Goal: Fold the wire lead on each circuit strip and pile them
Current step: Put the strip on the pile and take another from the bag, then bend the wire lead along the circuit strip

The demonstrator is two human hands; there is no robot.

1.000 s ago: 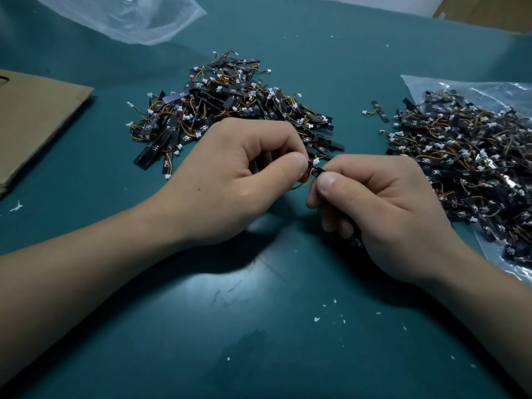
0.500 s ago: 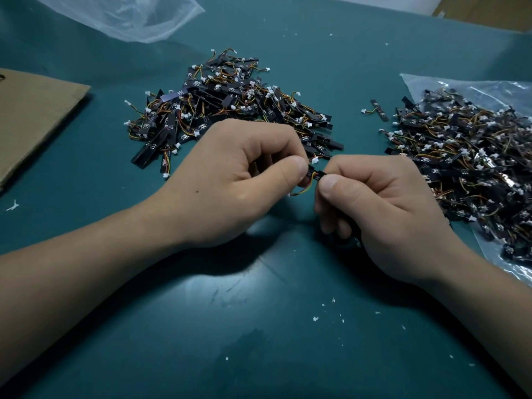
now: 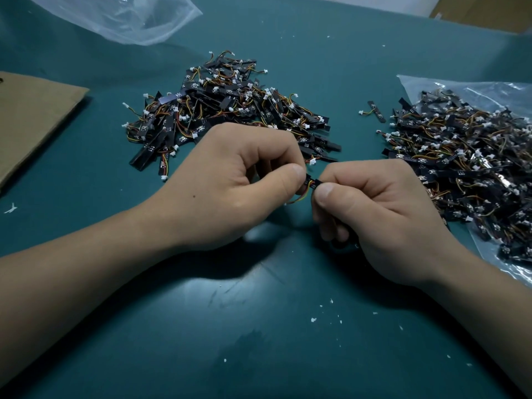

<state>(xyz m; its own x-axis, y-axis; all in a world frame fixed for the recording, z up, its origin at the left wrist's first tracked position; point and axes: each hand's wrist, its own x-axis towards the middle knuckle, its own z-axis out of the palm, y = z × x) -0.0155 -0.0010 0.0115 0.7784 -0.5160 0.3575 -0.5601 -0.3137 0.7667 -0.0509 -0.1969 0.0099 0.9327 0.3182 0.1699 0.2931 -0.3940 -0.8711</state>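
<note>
I read the circuit strip as held between both hands, clear of the surface: only a short black end shows in the gap between the two thumbs, the rest hidden inside the right hand, whose thumb and curled fingers pinch it. The wire lead, a thin bundle of red, orange and yellow strands, loops down out of that end and runs under the left thumb; the left hand pinches it between thumb and curled forefinger. Just beyond the left hand's knuckles lies a heap of strips, black with white connectors. Out past the right hand a second heap rests on a clear plastic bag, with a lone strip between the two heaps. Both forearms rest on a teal mat flecked with white scraps nearer than the right wrist. Well outboard of the left hand lies a brown cardboard sheet; far beyond it lies another clear bag.
</note>
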